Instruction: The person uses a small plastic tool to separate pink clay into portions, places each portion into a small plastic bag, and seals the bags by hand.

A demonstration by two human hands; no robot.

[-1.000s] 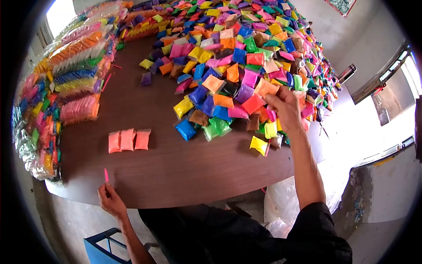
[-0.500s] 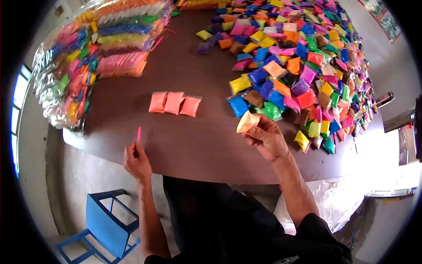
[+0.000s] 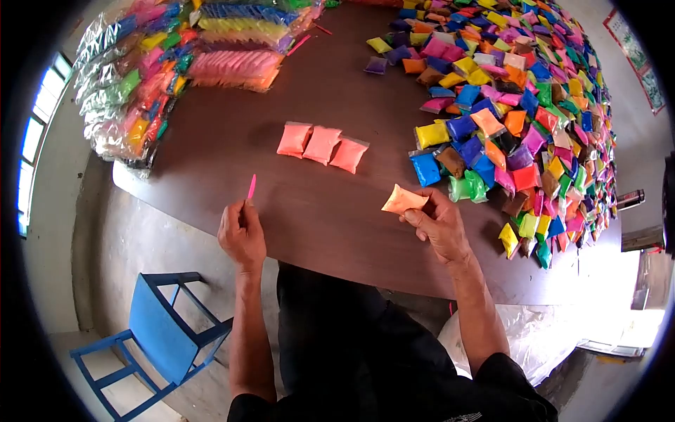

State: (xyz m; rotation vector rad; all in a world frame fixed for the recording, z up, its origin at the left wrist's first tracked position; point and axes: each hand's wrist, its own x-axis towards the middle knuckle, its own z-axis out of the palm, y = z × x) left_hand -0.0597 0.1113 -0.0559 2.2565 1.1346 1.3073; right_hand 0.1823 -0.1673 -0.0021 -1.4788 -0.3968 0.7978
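Note:
My right hand point(image 3: 440, 226) pinches a small light-orange packet point(image 3: 403, 200) by its right end, just above the table near its front edge. In my left hand point(image 3: 242, 235), closed in a pinch, is a thin bright-pink plastic stick point(image 3: 252, 186) that points up and away from me. Ahead, between the two hands, lie three coral-pink packets point(image 3: 323, 145) in an overlapping row on the brown table point(image 3: 316, 211). Right of them, beyond my right hand, spreads a large heap of small packets point(image 3: 492, 151) in many colours.
Clear bags of mixed packets point(image 3: 133, 91) and stacked rows of packets point(image 3: 235, 67) fill the table's far left. Another pink stick point(image 3: 299, 46) lies beside the rows. A blue chair point(image 3: 162, 327) stands on the floor at left. Clear plastic sheeting point(image 3: 520, 337) hangs below the table at right.
The view has shifted, so the table's contents appear further right. My right hand has turned the light-orange packet flatter and brought it nearer the left hand. Both hands keep their hold.

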